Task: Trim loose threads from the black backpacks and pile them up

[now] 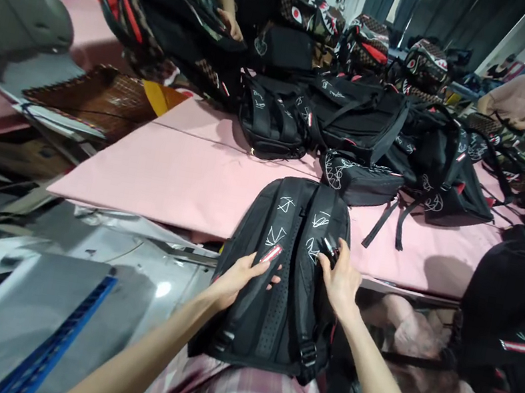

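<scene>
A black backpack (285, 275) leans from my lap against the table edge, its back panel and two shoulder straps facing up. White line drawings mark both straps. My left hand (240, 281) is closed around the left shoulder strap (279, 223), thumb on top beside a small red-and-white label (271, 254) and fingertips showing past its inner edge. At the right strap (311, 259), my right hand (342, 278) is closed on a small dark tool with a silver tip, which looks like thread snips (329, 246). Those fingers partly hide the tool.
The pink table (170, 170) carries a pile of black bags (352, 117) and patterned bags (307, 15) farther back. Across it, a person's hand (229, 23) rests on another bag. A large black backpack (514, 322) stands close at right. A grey chair (15, 11) is at left.
</scene>
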Action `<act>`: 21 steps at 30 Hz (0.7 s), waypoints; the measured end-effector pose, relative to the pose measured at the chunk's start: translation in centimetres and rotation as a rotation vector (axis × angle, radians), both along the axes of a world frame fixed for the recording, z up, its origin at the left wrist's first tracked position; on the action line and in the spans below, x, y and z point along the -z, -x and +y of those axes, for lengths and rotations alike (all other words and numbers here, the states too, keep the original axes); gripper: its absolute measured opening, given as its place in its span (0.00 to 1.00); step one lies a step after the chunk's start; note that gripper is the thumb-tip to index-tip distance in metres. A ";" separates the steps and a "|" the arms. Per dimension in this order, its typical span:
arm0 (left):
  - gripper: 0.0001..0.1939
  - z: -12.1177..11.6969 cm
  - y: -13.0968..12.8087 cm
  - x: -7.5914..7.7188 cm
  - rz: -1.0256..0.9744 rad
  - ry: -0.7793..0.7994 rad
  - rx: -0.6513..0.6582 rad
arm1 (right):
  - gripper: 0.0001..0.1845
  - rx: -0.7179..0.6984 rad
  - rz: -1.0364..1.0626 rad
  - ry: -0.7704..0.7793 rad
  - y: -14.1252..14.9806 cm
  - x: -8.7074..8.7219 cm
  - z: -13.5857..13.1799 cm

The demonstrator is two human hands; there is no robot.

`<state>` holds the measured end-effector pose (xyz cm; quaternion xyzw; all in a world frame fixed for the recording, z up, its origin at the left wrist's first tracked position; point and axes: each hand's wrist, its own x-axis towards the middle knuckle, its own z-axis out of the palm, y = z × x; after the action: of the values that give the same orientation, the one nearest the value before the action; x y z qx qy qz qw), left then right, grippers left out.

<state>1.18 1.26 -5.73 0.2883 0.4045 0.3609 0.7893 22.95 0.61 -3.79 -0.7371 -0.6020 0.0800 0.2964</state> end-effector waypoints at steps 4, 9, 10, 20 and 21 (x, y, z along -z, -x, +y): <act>0.18 -0.1 -0.2 -0.2 -0.101 0.054 -0.030 | 0.18 -0.153 0.123 0.037 2.4 -1.6 -1.2; 0.21 0.3 -0.8 -0.6 -0.181 -0.032 -0.065 | 0.16 -0.226 0.237 0.036 4.2 -2.5 -1.9; 0.22 0.4 -0.9 -0.6 -0.182 -0.046 -0.067 | 0.16 -0.202 0.230 0.045 4.2 -2.6 -2.0; 0.19 0.3 -1.5 -0.4 -0.114 -0.109 -0.127 | 0.13 -0.163 0.006 -0.055 5.0 -2.7 -2.0; 0.19 0.3 -1.5 -0.5 -0.108 -0.115 -0.130 | 0.13 -0.162 -0.001 -0.057 5.0 -2.7 -2.0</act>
<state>2.71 1.60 -5.26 0.2866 0.3579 0.4489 0.7670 17.96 -1.42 -1.08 -0.6772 -0.6618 0.0863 0.3097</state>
